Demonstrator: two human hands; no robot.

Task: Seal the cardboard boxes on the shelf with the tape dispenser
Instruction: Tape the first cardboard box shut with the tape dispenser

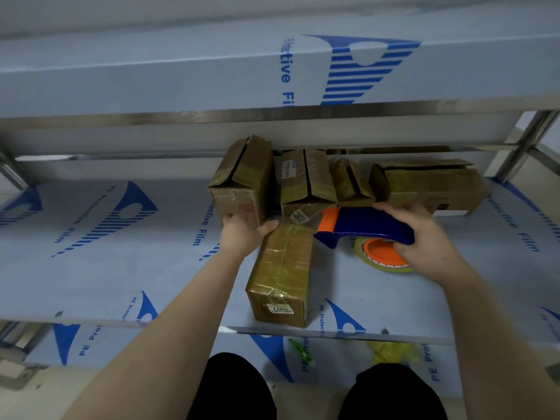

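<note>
A taped cardboard box (281, 274) lies lengthwise on the middle shelf (121, 253), reaching to its front edge. My left hand (242, 234) grips the far left corner of this box, thumb across its top. My right hand (424, 237) holds the blue and orange tape dispenser (360, 224) by its handle, just right of the box's far end, with the tape roll (381, 253) under my palm. Behind stand several more cardboard boxes: a tall one (242, 180) with a slit in its top, a middle one (306, 177), a small one (351, 183) and a long one (430, 186) lying flat.
The upper shelf (181, 74), wrapped in blue-printed protective film, overhangs the boxes. A steel post (524, 147) stands at the right rear. On the lower shelf lie a green object (300, 353) and a yellow bundle (391, 353). My dark-clad knees (236, 386) are below.
</note>
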